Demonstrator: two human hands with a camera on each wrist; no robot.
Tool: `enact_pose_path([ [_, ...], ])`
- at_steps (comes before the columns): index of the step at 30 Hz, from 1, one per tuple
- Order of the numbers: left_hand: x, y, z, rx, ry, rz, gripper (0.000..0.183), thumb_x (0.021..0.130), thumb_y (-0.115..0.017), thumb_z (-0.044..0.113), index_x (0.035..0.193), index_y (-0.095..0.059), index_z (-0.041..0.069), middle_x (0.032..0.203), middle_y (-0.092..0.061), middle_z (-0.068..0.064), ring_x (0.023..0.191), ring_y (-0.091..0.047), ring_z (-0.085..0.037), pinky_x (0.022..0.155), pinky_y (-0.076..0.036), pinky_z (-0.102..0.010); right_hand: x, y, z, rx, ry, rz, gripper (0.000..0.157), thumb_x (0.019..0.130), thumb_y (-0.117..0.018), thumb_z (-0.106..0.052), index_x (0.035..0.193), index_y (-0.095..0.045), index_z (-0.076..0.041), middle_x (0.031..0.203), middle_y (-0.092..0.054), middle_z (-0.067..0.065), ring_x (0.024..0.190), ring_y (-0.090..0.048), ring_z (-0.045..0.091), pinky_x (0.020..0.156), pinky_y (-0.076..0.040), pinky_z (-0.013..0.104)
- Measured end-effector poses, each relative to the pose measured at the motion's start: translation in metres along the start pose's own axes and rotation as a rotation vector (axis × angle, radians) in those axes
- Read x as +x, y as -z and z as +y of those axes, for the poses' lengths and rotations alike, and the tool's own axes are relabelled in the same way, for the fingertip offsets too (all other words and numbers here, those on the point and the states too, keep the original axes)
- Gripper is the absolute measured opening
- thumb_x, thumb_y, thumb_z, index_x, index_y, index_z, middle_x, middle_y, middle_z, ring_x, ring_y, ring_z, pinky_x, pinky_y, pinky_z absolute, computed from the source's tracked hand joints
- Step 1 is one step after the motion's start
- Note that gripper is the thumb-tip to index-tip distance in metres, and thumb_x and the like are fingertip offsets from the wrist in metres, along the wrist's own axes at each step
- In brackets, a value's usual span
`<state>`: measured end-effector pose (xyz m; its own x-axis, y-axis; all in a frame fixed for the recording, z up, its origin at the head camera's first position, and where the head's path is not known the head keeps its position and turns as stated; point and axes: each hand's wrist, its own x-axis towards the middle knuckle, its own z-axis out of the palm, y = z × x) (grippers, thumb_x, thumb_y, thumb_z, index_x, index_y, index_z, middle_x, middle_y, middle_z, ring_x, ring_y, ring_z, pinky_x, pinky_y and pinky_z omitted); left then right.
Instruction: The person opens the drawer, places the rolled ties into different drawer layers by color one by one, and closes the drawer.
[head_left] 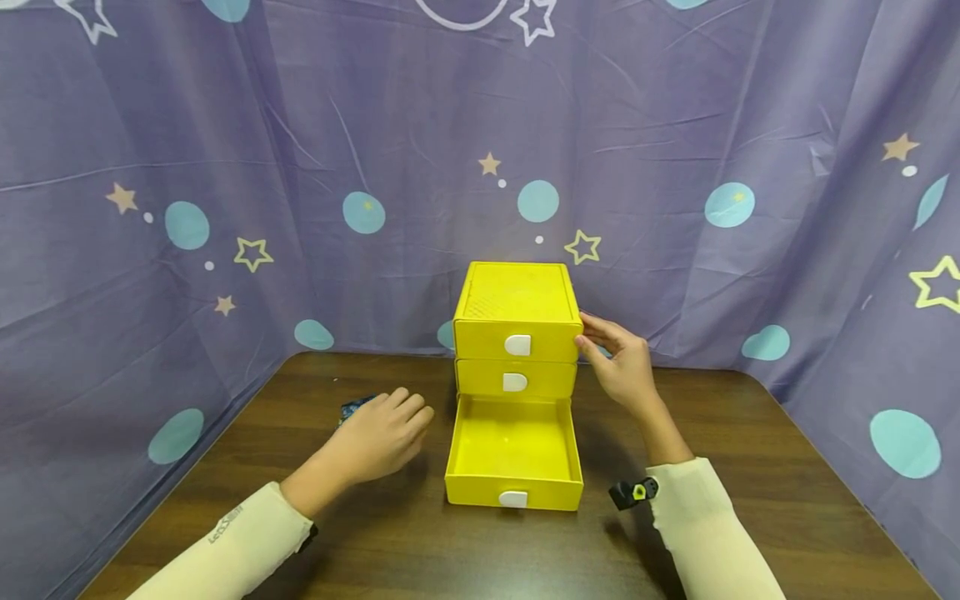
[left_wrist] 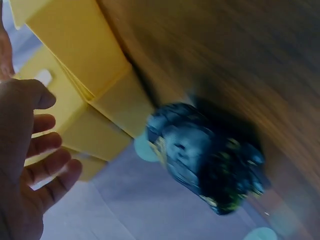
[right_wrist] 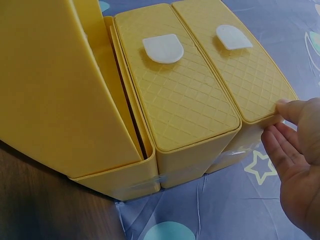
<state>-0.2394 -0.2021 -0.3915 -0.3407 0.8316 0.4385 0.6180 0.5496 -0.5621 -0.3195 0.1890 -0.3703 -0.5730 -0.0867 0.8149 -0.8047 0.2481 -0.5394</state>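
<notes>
A yellow three-drawer unit [head_left: 517, 292] with white pull tabs stands on the table. Its bottom drawer [head_left: 513, 442] is pulled out and holds nothing; the upper two are closed. My right hand [head_left: 618, 362] holds the unit's upper right corner, thumb [right_wrist: 290, 109] on the front edge and fingers along the side. To the left of the unit, my left hand [head_left: 382, 437] hovers with loosely bent fingers and nothing in them. A crumpled, shiny dark-blue patterned bundle [left_wrist: 200, 155] lies on the table just beyond that hand, mostly hidden by it in the head view.
The brown wooden table [head_left: 517, 558] carries the unit. A purple curtain [head_left: 420, 108] with stars and dots hangs behind and at both sides. A black strap device [head_left: 633, 493] sits at the right sleeve's cuff.
</notes>
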Motion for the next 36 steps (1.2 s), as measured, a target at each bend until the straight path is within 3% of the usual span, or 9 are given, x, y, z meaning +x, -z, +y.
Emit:
enact_pose_path([
  [9,-0.025,-0.01,-0.016,-0.053,0.232,-0.229,0.048,0.087,-0.081,0.041,0.115,-0.064,0.006,0.107,-0.061,-0.008,0.09,-0.059,-0.026,0.066,-0.056,-0.035,0.003,0.0,-0.033,-0.032,0.015,0.001,0.036,0.088,-0.069,0.018,0.124,-0.063,0.019,0.116,-0.067,0.033,0.098,-0.07,0.04,0.09,-0.056,0.021],
  [14,-0.034,-0.016,-0.023,-0.11,0.308,-0.316,0.06,0.083,-0.084,0.047,0.117,-0.062,0.003,0.11,-0.061,-0.011,0.093,-0.058,-0.027,0.068,-0.057,-0.037,0.003,0.0,-0.041,-0.029,0.016,0.0,0.036,0.088,-0.069,0.018,0.123,-0.063,0.019,0.116,-0.068,0.033,0.098,-0.07,0.04,0.089,-0.057,0.022],
  [29,-0.044,-0.033,-0.031,-0.207,0.379,-0.448,0.07,0.079,-0.088,0.046,0.123,-0.06,-0.001,0.118,-0.06,-0.017,0.104,-0.059,-0.032,0.078,-0.06,-0.04,0.001,0.0,-0.038,-0.017,0.002,0.008,0.036,0.088,-0.069,0.017,0.123,-0.064,0.018,0.117,-0.068,0.032,0.099,-0.07,0.041,0.09,-0.056,0.021],
  [36,-0.046,-0.039,-0.034,-0.233,0.412,-0.418,0.065,0.072,-0.095,0.024,0.117,-0.06,-0.005,0.113,-0.06,-0.017,0.104,-0.058,-0.034,0.078,-0.061,-0.04,0.0,-0.001,-0.039,-0.018,0.006,-0.005,0.036,0.088,-0.068,0.018,0.124,-0.063,0.019,0.119,-0.067,0.033,0.1,-0.068,0.047,0.091,-0.056,0.023],
])
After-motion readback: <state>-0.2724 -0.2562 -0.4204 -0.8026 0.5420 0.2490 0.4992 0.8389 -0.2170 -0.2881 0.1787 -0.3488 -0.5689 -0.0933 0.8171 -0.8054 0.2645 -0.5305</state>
